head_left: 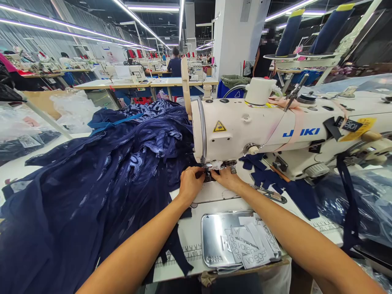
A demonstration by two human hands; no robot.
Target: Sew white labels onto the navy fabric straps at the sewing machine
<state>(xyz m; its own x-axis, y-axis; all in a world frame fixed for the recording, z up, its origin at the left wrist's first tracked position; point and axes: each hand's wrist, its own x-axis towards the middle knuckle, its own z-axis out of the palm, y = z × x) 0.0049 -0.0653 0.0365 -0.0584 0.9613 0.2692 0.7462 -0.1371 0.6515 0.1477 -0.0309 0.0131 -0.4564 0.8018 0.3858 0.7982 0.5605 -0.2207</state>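
Observation:
Under the head of a white JUKI sewing machine [223,122], both my hands are close to the presser foot [207,173]. My left hand [191,185] is closed, thumb and fingers pinched on the edge of navy fabric [128,192], just left of the foot. The fabric lies heaped over the table's left side, with lighter blue lace-patterned parts. My right hand [227,179] is closed at the right of the foot. What its fingertips hold is small, dark and partly hidden by the machine.
A metal tin lid [214,237] with white "valege" labels [255,245] lies in front. Navy scraps [294,196] and thread snips [272,195] are on the right. Thread cones [290,34] stand above. A ruler tape [196,253] runs along the front edge.

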